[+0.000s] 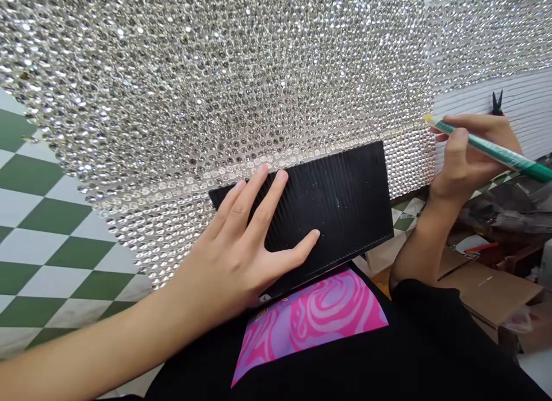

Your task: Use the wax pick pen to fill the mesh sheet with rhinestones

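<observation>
My left hand [241,245] lies with fingers spread on a black ridged panel [340,199], which has a stitched-looking lower edge. Its fingertips reach the panel's upper edge, beside rows of clear rhinestones. Between thumb and fingers, my right hand [470,153] grips a green pencil [495,149] with a pale end and a yellow tip. That tip points left, at or just above the border of the sheet of silver rhinestones [259,73]; whether it touches cannot be told. The sheet spreads across most of the upper view.
White lined material [470,102] with rhinestones along its upper part extends at right. A small black V-shaped tool [497,103] lies there. Cardboard boxes [491,286] and dark plastic wrapping [513,211] sit low at right. Green-and-white checkered floor [47,234] shows at left.
</observation>
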`<state>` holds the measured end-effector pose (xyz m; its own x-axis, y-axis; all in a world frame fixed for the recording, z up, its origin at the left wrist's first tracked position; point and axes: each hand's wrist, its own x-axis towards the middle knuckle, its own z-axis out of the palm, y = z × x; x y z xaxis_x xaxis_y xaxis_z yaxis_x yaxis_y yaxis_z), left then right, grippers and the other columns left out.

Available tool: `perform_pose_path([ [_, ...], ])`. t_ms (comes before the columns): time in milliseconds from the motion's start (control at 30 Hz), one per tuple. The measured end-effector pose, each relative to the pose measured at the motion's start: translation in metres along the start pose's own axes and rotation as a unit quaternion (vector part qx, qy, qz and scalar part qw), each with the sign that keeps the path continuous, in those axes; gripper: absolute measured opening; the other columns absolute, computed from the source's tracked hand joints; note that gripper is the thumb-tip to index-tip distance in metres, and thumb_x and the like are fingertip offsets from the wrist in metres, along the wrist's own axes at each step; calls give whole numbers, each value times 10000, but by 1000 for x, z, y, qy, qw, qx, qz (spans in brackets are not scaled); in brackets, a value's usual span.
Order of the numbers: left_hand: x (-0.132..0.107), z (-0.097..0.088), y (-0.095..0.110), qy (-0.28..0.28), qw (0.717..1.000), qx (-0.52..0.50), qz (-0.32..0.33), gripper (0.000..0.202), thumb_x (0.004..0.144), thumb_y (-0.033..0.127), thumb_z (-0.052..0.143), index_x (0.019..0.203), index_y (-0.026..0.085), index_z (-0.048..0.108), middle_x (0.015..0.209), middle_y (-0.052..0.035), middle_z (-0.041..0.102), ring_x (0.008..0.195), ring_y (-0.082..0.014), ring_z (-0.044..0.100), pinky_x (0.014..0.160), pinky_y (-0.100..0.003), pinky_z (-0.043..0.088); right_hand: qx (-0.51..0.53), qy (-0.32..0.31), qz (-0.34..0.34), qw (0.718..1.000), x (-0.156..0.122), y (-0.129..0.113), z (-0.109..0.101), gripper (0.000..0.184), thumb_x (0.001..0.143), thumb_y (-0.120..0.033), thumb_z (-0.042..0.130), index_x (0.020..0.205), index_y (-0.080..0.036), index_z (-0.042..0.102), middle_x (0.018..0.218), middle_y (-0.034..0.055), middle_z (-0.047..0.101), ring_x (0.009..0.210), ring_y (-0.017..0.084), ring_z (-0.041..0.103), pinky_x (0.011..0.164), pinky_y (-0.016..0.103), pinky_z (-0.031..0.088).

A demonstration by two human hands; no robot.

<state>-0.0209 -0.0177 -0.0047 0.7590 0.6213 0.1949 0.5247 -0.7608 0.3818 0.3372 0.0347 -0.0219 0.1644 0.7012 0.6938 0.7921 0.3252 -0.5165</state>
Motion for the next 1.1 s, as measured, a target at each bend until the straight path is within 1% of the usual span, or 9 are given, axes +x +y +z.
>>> perform_pose_path([
  [333,-1,0,-2,-10,1000,-1,2,761,822,128,688,1457,401,369,1678,-116,-33,1518,-429,161,1170,-621,314,47,32,18,998,-1,3,3,150,820,-204,676,872,-86,752,784,82,702,632,167,680,578,274,528],
  [467,0,1,-3,-12,1000,-7,12,655,826,152,686,1395,382,457,1675,-114,-79,1516,-443,148,1139,-659,340,86,61,37,994,-1,2,6,169,817,-257,696,869,-109,758,763,75,699,599,172,683,531,260,515],
  [633,0,2,-3,-10,1000,-21,5,587,814,153,684,1335,379,531,1671,-113,-100,1500,-465,189,1121,-670,359,77,79,38,993,-6,-19,0,222,848,-282,671,1022,-164,744,801,47,728,552,148,677,558,260,500],
  [700,-1,3,-3,-17,999,-25,12,592,818,173,688,1348,377,522,1667,-124,-122,1501,-471,176,1125,-671,350,49,57,40,996,-17,-36,-11,256,871,-276,636,1098,-198,726,837,48,746,601,165,697,603,291,521],
  [733,-1,3,-3,-17,999,-26,11,591,819,176,690,1348,377,521,1666,-126,-125,1505,-466,166,1130,-668,345,24,40,44,998,-24,-45,-18,240,876,-273,620,1078,-210,734,768,37,739,644,185,710,645,319,538],
  [767,-1,4,-3,-15,1000,-26,7,584,820,175,690,1342,377,524,1668,-126,-119,1510,-457,159,1135,-662,341,0,11,62,998,-34,-53,-26,206,864,-280,628,1025,-227,745,709,25,726,673,207,717,646,340,545],
  [800,-1,4,-3,-11,1000,-27,2,574,820,171,690,1332,377,531,1670,-127,-102,1513,-449,157,1139,-657,339,-23,-28,106,994,-44,-62,-33,179,856,-287,630,988,-251,746,772,27,741,735,228,726,682,376,559],
  [933,-1,6,-2,-5,1000,-27,-3,565,815,167,696,1319,372,546,1670,-145,-29,1510,-445,176,1143,-646,336,-26,-71,145,987,-81,-85,-51,173,822,-300,639,983,-285,702,858,26,745,662,250,702,606,427,550],
  [1100,-1,6,-1,-10,1000,-16,-1,557,842,162,668,1341,369,532,1662,-166,18,1514,-447,160,1137,-658,333,-32,-144,175,973,-98,-98,-48,197,857,-313,605,1013,-193,618,882,62,713,720,182,692,628,330,580],
])
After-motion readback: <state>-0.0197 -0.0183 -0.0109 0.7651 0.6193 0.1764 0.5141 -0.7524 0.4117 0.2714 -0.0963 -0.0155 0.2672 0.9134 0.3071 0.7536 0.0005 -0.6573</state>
